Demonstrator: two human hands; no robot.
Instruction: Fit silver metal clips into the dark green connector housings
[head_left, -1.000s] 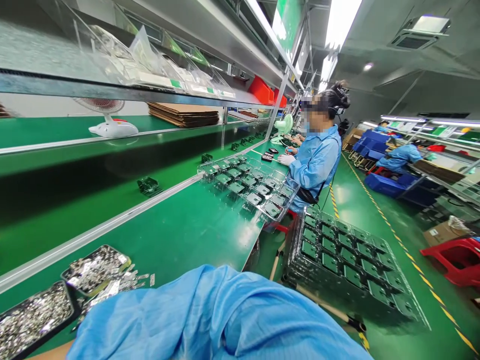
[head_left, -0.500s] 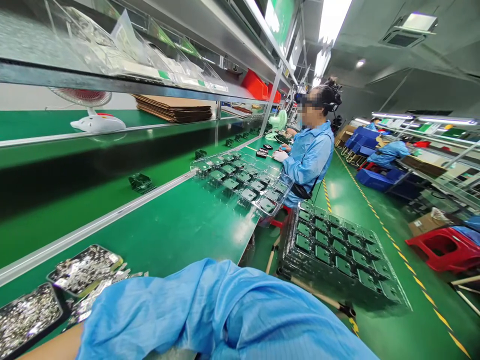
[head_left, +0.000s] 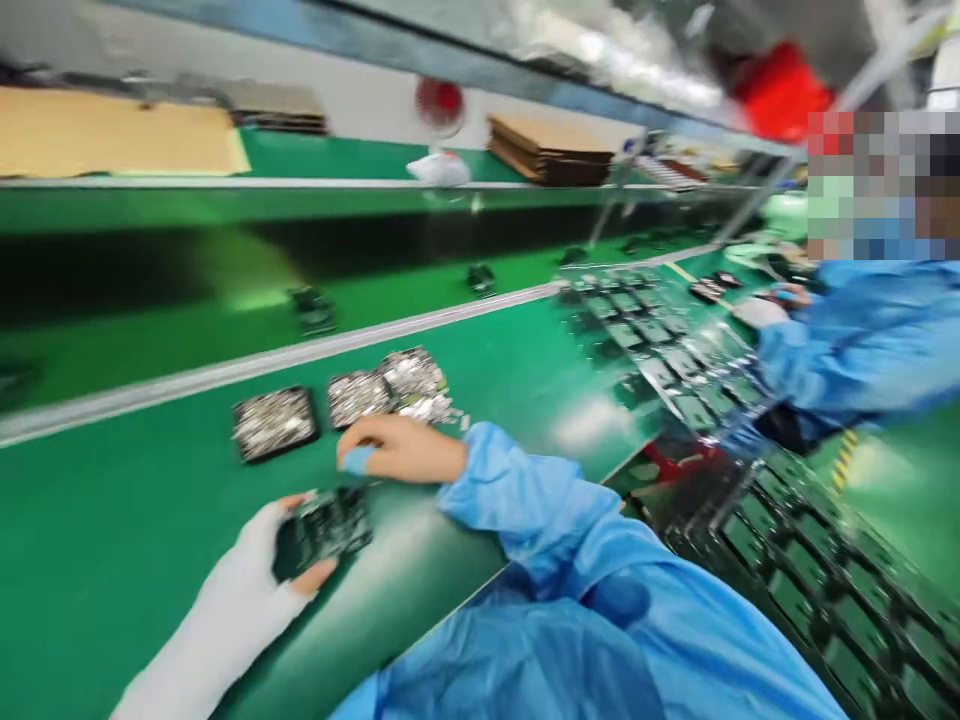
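Observation:
My left hand, in a white glove with bare fingertips, is closed around a dark green-black plastic housing just above the bench. My right hand is bare with a blue cover on a finger. Its fingers are curled together between the housing and the small trays; whatever they hold, if anything, is hidden. Just behind it are two trays of small shiny metal pieces, a left one and a right one, with loose pieces beside them. A third black tray of similar pieces stands further left.
Clear plastic trays of green-black housings lie on the bench to the right. More stacked trays stand beside the bench. A co-worker in a blue smock works at right. Single housings sit behind the metal rail.
The view has swung left and down. Both my hands and the held housing now show, where before only my right sleeve and part of the forearm did.

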